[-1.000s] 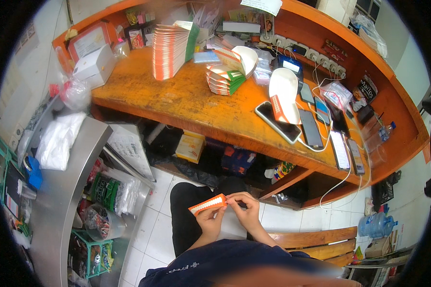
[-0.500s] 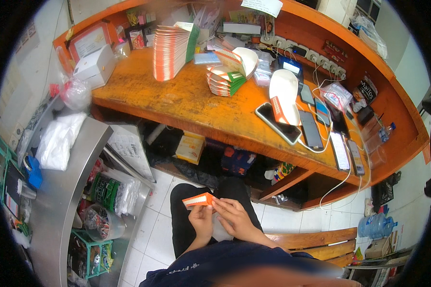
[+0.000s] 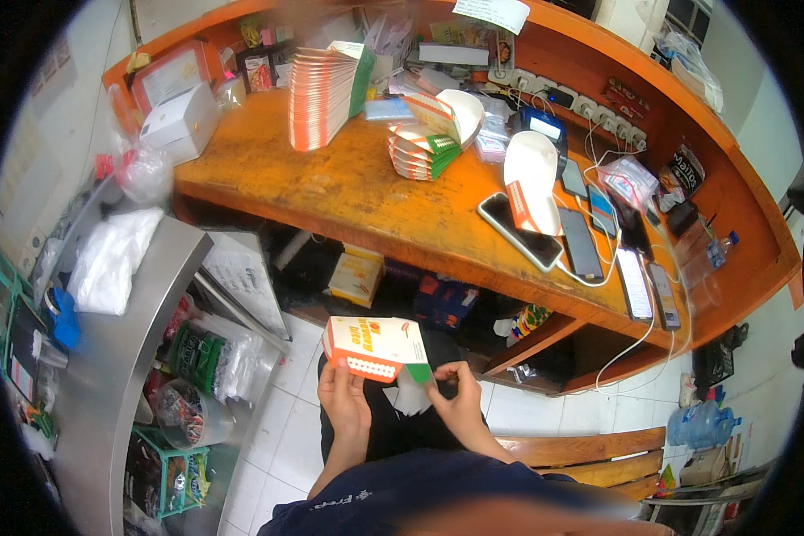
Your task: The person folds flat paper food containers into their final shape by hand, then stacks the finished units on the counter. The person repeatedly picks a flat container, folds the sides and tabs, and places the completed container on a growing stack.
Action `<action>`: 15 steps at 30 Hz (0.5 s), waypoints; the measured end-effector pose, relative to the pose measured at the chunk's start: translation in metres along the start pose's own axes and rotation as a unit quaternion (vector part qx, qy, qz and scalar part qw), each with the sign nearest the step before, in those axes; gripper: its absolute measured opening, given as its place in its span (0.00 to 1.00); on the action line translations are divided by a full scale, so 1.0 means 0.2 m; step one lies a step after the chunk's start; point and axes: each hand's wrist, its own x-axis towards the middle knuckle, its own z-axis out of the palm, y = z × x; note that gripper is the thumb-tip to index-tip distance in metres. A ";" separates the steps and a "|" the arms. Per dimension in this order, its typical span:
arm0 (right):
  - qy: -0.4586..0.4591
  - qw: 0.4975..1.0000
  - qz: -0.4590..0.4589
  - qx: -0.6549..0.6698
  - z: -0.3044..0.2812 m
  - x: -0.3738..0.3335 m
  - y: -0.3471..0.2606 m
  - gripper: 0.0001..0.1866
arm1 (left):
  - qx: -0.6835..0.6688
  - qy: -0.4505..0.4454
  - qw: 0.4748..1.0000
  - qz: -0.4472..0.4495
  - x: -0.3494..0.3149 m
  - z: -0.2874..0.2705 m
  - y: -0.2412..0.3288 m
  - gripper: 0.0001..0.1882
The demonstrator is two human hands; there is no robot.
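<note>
Bare forearms and hands, no sleeves showing; a dark navy top (small pale lettering) and dark trousers.

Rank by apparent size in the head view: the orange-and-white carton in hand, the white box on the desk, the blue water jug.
1. orange-and-white carton, nearest the camera, so unsure
2. white box
3. blue water jug

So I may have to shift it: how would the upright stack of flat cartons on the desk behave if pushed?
The stack of flat cartons stands on edge and leans, so it would probably topple or fan out. The thin cardboard looks light, so it likely slides easily on the wooden desk.
</note>
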 end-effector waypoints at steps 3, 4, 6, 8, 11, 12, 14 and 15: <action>0.017 0.999 0.020 -0.022 0.00 0.00 0.03 0.07 | -0.038 -0.012 0.998 -0.038 -0.02 0.00 -0.07 0.13; 0.034 0.999 -0.011 -0.023 0.01 0.00 0.02 0.04 | 0.019 0.005 0.996 -0.086 -0.04 0.01 -0.10 0.13; -0.008 0.999 -0.039 -0.008 0.01 0.00 0.02 0.04 | -0.030 -0.037 0.979 -0.197 -0.08 0.00 -0.16 0.13; -0.037 0.996 -0.083 -0.002 0.00 0.00 0.00 0.05 | -0.025 -0.035 0.961 -0.273 -0.09 -0.02 -0.20 0.14; -0.041 0.994 -0.098 0.000 -0.03 0.03 -0.01 0.05 | 0.041 -0.103 0.986 -0.127 -0.10 -0.06 -0.22 0.18; -0.049 0.999 -0.005 -0.014 -0.05 0.04 -0.01 0.04 | 0.142 -0.101 0.982 -0.067 -0.09 -0.07 -0.23 0.20; -0.028 0.996 -0.079 -0.005 -0.05 0.06 -0.01 0.04 | 0.351 -0.133 0.926 0.045 -0.09 -0.11 -0.24 0.21; -0.017 0.993 -0.112 -0.028 -0.05 0.07 -0.02 0.05 | 0.450 -0.155 0.873 0.103 -0.10 -0.13 -0.24 0.22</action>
